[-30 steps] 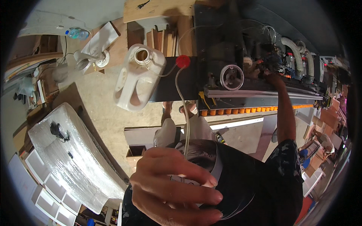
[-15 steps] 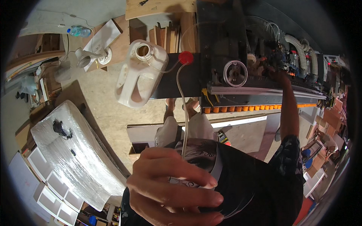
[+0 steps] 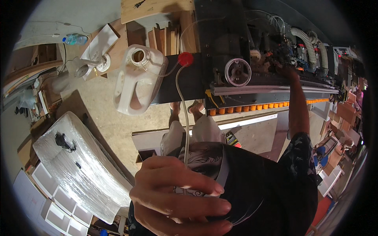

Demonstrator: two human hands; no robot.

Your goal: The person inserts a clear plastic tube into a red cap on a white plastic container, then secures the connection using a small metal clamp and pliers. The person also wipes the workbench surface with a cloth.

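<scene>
My left hand (image 3: 179, 196) is close under the camera, in front of my dark shirt, its fingers curled around a thin clear tube (image 3: 182, 114). The tube rises to a red cap (image 3: 185, 59) and bends into the open neck of a white plastic jug (image 3: 136, 78) that lies on the black machine top (image 3: 185, 84). My right arm stretches far out, and my right hand (image 3: 285, 67) rests among the small parts and wires of the machine, beside a pale handwheel (image 3: 238, 72). Its fingers are hidden in the parts.
A row of orange rollers (image 3: 252, 108) lines the machine's front edge, with grey corrugated hoses (image 3: 311, 43) behind. A plastic-wrapped white panel (image 3: 78, 165) and white drawer units (image 3: 51, 200) stand on the floor at left. A water bottle (image 3: 75, 39) and wooden boards (image 3: 157, 8) lie at the back.
The view has shifted slightly, so the jug and machine sit a little further right. Both hands keep their places, left on the tube and right at the machine.
</scene>
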